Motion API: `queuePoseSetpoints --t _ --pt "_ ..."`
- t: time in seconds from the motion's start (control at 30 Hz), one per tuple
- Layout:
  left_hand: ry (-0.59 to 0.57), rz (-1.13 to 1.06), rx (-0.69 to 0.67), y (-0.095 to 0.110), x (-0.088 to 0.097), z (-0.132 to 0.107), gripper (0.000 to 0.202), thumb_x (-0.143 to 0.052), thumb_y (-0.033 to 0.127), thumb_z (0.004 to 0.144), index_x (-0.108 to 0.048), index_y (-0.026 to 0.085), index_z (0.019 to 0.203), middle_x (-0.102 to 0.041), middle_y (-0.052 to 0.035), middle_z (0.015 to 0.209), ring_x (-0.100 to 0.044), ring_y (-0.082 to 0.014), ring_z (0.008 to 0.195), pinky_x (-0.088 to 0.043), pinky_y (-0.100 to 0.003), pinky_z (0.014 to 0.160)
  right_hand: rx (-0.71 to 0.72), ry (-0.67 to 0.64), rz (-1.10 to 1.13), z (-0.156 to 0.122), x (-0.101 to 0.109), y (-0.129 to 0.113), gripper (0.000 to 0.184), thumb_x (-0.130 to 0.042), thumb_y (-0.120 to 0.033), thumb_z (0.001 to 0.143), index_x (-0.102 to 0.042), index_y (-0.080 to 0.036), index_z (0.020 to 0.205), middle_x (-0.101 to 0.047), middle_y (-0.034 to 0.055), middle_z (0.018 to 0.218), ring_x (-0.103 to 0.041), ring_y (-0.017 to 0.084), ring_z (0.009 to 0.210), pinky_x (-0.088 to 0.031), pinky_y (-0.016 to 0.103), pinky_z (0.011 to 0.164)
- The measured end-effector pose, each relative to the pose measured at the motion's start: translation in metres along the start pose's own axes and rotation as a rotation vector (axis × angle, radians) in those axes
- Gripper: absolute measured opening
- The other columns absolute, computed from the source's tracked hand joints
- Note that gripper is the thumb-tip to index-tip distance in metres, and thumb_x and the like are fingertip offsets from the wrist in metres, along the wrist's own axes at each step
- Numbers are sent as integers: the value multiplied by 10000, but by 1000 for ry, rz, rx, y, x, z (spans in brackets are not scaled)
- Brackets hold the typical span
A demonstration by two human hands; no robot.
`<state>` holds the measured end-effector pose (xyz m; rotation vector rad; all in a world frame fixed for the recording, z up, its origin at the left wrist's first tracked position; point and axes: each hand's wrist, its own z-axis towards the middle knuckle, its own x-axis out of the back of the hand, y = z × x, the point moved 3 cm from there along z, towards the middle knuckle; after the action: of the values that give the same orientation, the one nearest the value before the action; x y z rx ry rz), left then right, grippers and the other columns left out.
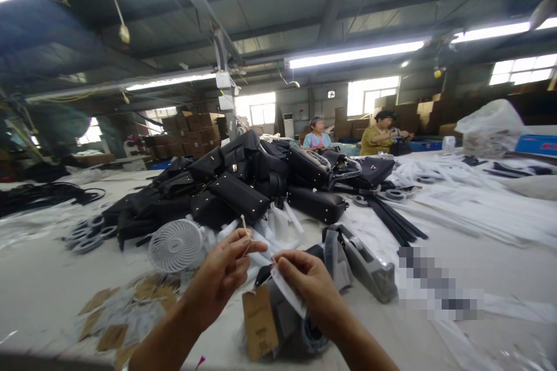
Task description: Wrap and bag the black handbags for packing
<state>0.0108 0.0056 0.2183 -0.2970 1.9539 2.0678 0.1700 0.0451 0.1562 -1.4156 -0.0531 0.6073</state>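
Observation:
My left hand is closed in a pinch on a thin white tag string, whose end sticks up above the fingers. Just to its right, my right hand grips a narrow white tag between thumb and fingers. Below the hands a brown card tag rests against a grey and dark item that my hands and the tags partly cover. A grey tape dispenser stands beyond my right hand.
A heap of black handbags fills the table's middle. A white fan and loose brown cards in clear plastic lie left. Black straps and white wrapping strips lie right. Two people sit across the table.

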Motion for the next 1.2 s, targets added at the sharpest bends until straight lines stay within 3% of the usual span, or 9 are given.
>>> queuePoseSetpoints --t 0.27,0.37,0.47,0.57,0.7,0.8,0.93,1.0,1.2 --pt "-100 -27 2 -3 4 -1 256 -721 290 861 -605 205 1073 -677 -22 927 -186 45 402 -134 -105 359 -102 -154 363 -5 1 14 363 -719 -372 864 -665 -217 1188 -670 73 1199 -509 11 583 -337 118 492" --pt "-115 -83 -8 -4 4 -3 216 -749 275 838 -653 187 1010 -659 -1 847 -219 45 404 -176 -90 359 -107 -153 331 -5 2 17 373 -732 -366 853 -664 -225 1192 -671 72 1206 -559 37 650 -348 120 499" --pt "-96 -148 -42 -2 1 -5 192 -776 267 815 -681 183 959 -649 9 813 -355 30 442 -326 -76 419 -92 -112 215 -6 1 21 422 -769 -408 805 -672 -241 1181 -695 59 1173 -619 88 737 -416 148 552" --pt "-106 -194 -99 2 -2 -5 173 -794 252 795 -695 184 919 -646 8 808 -538 -28 590 -492 -120 587 -14 -93 118 -7 -3 24 424 -794 -422 767 -697 -230 1132 -719 53 1130 -662 160 890 -502 233 752" --pt "-134 -224 -136 4 -4 -3 150 -786 217 799 -704 200 924 -646 15 794 -620 -76 722 -554 -173 735 81 -77 -42 -11 -7 28 352 -766 -399 792 -725 -203 1082 -730 78 1106 -652 252 1048 -477 351 937" --pt "-145 -168 -116 2 -7 -1 150 -778 226 807 -706 197 936 -662 3 829 -647 -100 774 -566 -191 760 95 -67 -124 -15 -4 30 346 -747 -415 804 -733 -201 1076 -732 84 1088 -662 263 1032 -488 357 927" --pt "-167 -116 -118 1 -12 -2 145 -767 254 816 -707 200 936 -660 -2 877 -633 -109 762 -585 -217 711 51 -100 -138 -21 6 34 408 -667 -529 843 -741 -185 1048 -743 89 973 -689 227 843 -537 313 748" --pt "-172 -121 -117 1 -14 -2 153 -770 266 814 -708 201 938 -649 3 868 -613 -92 720 -574 -193 662 53 -112 -122 -24 11 33 426 -636 -550 862 -747 -175 1031 -741 95 979 -684 212 839 -531 309 768" --pt "-126 -148 -91 -2 -18 -4 197 -807 265 775 -710 200 934 -630 3 849 -586 -79 683 -553 -163 601 -71 -188 57 -38 19 30 498 -790 -462 747 -688 -205 1161 -733 59 984 -665 163 812 -483 253 738"
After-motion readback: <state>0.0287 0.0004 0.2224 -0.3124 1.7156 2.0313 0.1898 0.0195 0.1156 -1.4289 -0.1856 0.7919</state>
